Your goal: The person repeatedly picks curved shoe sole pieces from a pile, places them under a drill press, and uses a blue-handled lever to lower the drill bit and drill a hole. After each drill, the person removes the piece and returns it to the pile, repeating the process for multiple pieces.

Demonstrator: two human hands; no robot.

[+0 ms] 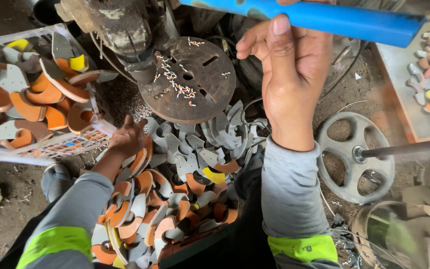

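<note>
The right hand (294, 74) is reaching up toward twelve o'clock, its fingers curling around the long blue plastic-sleeved lever handle (324, 17) that is running across the top of the view; the thumb is pressing flat against the handle's underside, so the hand is gripping it. The left hand (128, 137) is lying lower, at about nine o'clock from the right wrist, knuckles up, resting on the heap of grey and orange curved cut-out pieces (175, 199). Its fingertips are sinking among the pieces, and I cannot tell whether they are closing on one or lying loose.

The heap is spreading from the centre down to six o'clock, across the person's lap, with one yellow piece (215, 175) lying near its middle. Just above the left hand, at one o'clock from it, the round rusty metal drill-press table (195, 84) is sitting with slots and holes in its face and pale shavings scattered on it.

At ten o'clock, the white plastic crate (46, 149) is holding more orange, grey and yellow pieces. At three o'clock from the heap, a grey spoked metal wheel (354, 154) is lying on the dirty floor. At two o'clock, an orange-rimmed tray (399, 84) is carrying small mixed-colour pieces.
</note>
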